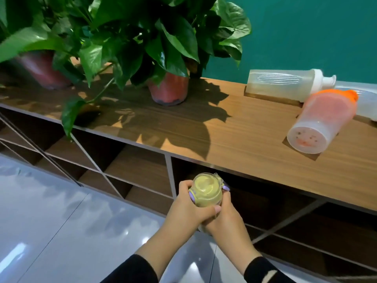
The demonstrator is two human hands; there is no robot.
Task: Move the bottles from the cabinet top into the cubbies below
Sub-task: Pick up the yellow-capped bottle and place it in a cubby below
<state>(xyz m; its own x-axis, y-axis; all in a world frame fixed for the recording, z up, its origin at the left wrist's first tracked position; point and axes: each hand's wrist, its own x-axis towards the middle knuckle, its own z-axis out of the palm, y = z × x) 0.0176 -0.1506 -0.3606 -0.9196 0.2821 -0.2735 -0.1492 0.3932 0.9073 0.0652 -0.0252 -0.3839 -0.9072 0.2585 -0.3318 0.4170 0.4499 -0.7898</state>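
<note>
I hold a yellow-green bottle (206, 190) in both hands, its base pointing toward the cubbies, just in front of a dark cubby opening (255, 203) under the wooden cabinet top (234, 127). My left hand (187, 209) wraps its left side and my right hand (220, 219) its right side and neck. On the top at the right lie a translucent bottle with an orange cap (324, 121) and a clear bottle with a white pump cap (285, 84), both on their sides. A third clear bottle (367, 101) is cut off at the right edge.
Two potted plants in red pots (168, 88) (40, 68) stand on the left of the cabinet top, leaves hanging over the front edge. Several open cubbies (138, 166) with diagonal dividers run below. Grey glossy floor (61, 221) lies in front. A green wall is behind.
</note>
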